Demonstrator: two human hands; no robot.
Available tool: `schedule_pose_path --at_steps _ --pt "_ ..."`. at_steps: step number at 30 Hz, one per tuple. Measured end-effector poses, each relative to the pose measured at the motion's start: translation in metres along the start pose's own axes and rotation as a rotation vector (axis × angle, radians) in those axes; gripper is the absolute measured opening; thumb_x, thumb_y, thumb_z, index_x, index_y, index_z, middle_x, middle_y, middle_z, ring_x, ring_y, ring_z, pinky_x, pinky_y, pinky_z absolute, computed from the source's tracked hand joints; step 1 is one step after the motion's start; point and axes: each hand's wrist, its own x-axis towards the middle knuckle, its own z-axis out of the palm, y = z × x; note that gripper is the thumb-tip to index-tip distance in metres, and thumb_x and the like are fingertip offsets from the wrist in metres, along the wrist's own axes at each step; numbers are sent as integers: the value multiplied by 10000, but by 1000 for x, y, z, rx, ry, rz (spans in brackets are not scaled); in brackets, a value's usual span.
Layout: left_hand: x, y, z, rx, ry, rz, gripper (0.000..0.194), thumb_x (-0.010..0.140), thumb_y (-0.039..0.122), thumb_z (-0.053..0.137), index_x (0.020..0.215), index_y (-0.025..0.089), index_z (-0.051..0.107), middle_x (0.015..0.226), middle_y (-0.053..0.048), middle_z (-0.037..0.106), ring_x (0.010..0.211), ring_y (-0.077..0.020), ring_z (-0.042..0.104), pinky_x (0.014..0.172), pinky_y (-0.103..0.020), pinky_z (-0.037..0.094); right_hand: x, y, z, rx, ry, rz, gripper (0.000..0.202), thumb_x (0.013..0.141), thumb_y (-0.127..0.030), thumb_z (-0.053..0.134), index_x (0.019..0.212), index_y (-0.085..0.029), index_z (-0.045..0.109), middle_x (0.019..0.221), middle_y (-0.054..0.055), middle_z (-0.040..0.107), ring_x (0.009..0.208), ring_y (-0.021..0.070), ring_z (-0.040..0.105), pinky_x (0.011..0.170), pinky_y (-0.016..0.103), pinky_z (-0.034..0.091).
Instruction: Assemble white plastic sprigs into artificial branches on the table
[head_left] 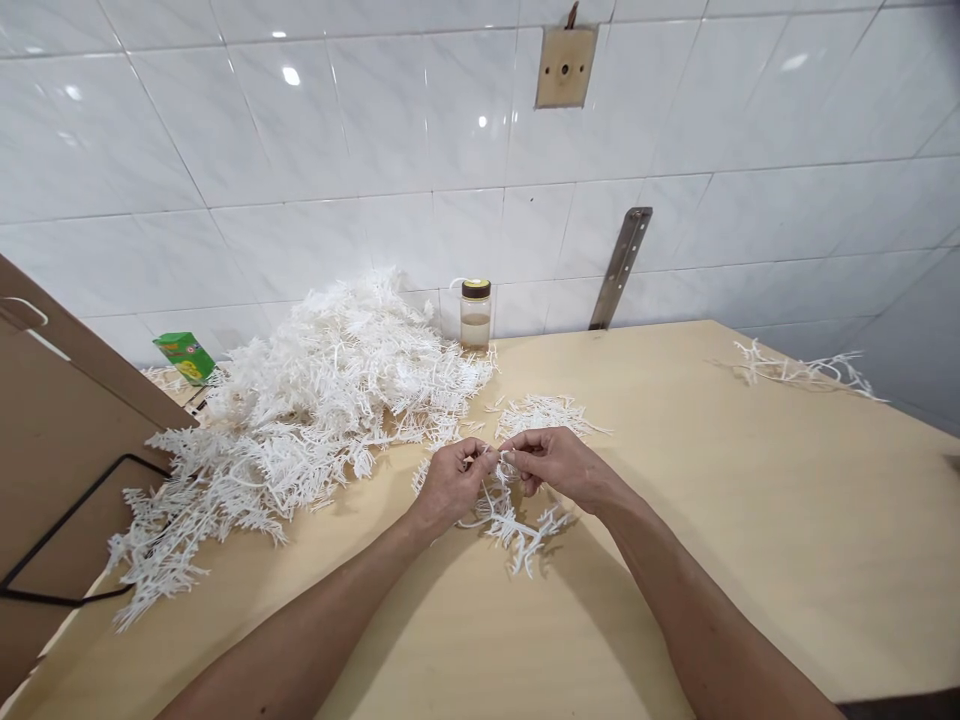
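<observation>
Near the middle of the table, my left hand (455,483) and my right hand (559,464) meet fingertip to fingertip. Both pinch a white branched plastic sprig (517,528), whose forked twigs hang below the fingers towards me. The exact spot between the fingertips is too small to make out. Just behind my hands lies a small heap of short white twig pieces (546,412). A large pile of white branched sprigs (337,370) spreads to the left of my left hand.
A lidded jar (475,318) of liquid stands by the tiled wall. Beyond the pile sits a green box (187,357). A brown cardboard box (67,430) borders the left side. More white sprigs (806,368) lie at the far right of the wooden table (757,520).
</observation>
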Motion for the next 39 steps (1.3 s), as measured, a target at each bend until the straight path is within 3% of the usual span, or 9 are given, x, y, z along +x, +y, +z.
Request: schedule_pose_path --at_steps 9,21,26,31,34,37,39 --pt "1 -1 1 29 59 -3 315 811 460 587 735 156 615 659 6 566 627 -126 502 600 -231 401 0 0 7 -27 58 -1 217 830 -380 615 847 -173 677 626 -23 626 492 124 637 506 224 478" --pt "-2 11 1 69 112 -16 304 806 440 573 680 163 572 605 31 494 587 -112 434 579 -235 354 -2 -5 8 57 45 8 271 795 -425 662 833 -158 651 619 -10 618 502 138 632 523 256 512" --pt "-2 10 3 171 83 -34 304 808 426 546 637 180 496 571 41 438 561 -110 395 554 -239 310 -1 -6 16 -289 199 -2 153 818 -308 568 812 -193 668 599 -6 648 512 154 637 540 261 485" --pt "0 8 4 293 75 -21 292 812 376 526 601 186 460 552 40 431 563 -115 386 548 -248 274 5 -6 24 -868 404 -203 195 840 -178 482 794 -195 671 785 60 711 736 191 646 699 292 431" --pt "-1 6 3 243 78 -7 302 827 404 525 626 182 485 551 45 416 553 -109 383 548 -244 286 9 -2 9 -915 545 -108 193 844 -146 476 804 -170 663 805 87 708 759 200 647 728 297 415" --pt "-2 5 4 112 60 -12 316 835 436 531 660 172 516 571 45 424 545 -98 382 545 -235 308 8 3 -13 -796 586 38 212 866 -174 450 866 -182 662 735 53 695 685 192 649 706 299 428" --pt "-3 4 4 56 45 -25 316 831 448 539 683 169 532 568 48 412 527 -92 367 525 -230 302 6 5 -21 -784 633 34 205 849 -182 474 936 -177 659 788 61 703 732 208 658 723 312 441"
